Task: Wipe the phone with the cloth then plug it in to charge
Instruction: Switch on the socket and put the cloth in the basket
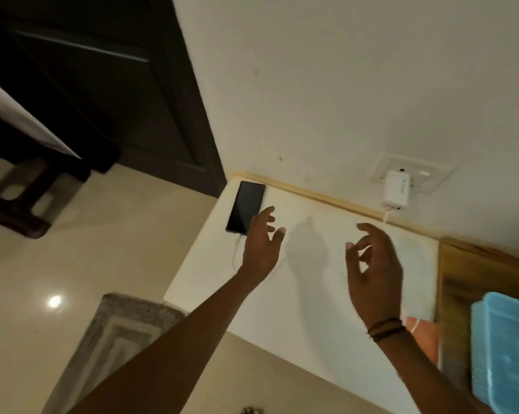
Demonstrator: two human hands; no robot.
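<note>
A black phone lies face up at the far left corner of a white counter, beside the wall. A white cable runs from its near end across the counter. A white charger sits in a wall socket at the right, with a cable hanging from it. My left hand hovers just right of the phone's near end, fingers apart, holding nothing. My right hand hangs over the middle of the counter, fingers loosely curled and empty. No cloth is in view.
A blue plastic tray rests on a wooden surface at the right. An orange item lies at the counter's right edge. A grey mat covers the tiled floor below left. A dark door stands at the upper left.
</note>
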